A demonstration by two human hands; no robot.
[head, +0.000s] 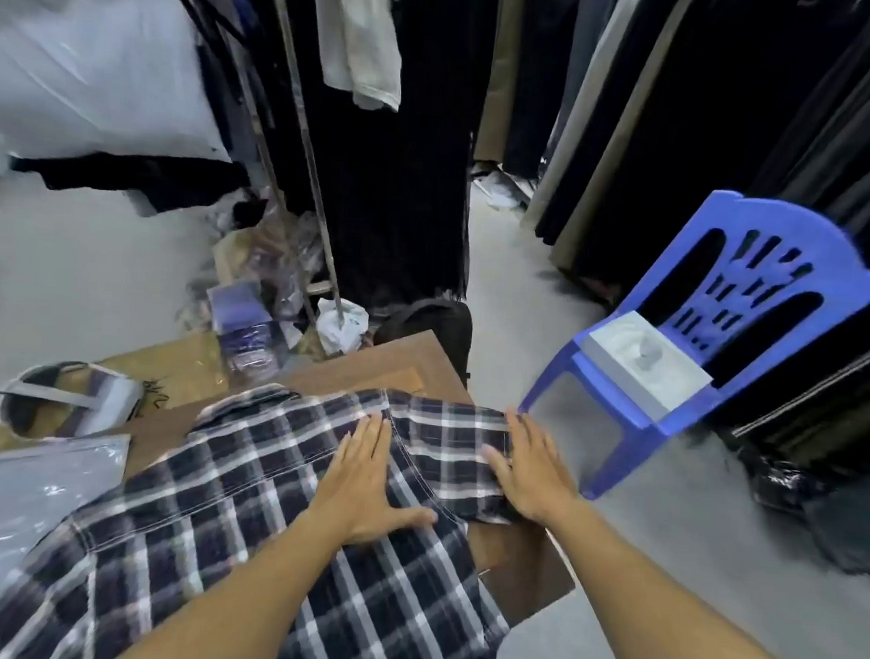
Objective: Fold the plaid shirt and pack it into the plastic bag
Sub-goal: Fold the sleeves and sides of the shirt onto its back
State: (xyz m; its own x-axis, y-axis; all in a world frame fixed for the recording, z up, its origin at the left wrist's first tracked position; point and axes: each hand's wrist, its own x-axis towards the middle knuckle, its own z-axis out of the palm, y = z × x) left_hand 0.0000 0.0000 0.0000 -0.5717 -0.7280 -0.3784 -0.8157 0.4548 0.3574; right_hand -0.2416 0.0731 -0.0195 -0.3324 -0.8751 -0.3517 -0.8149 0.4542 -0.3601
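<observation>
Now both hands, L (368, 484) & R (528, 472), fingers spread flat, gripping nothing, press soft plaid shirt (234, 521).

shirt (235, 500) on table (523, 577), bag (13, 511) left, chair (721, 328) right

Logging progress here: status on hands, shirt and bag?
Left hand, right hand flat, open on plaid shirt. Side folded over. Plastic bag left, empty. Nothing blocking.

Plaid shirt (235, 511) spread flat, sleeve folded; plastic bag (24, 501) beside.
</observation>
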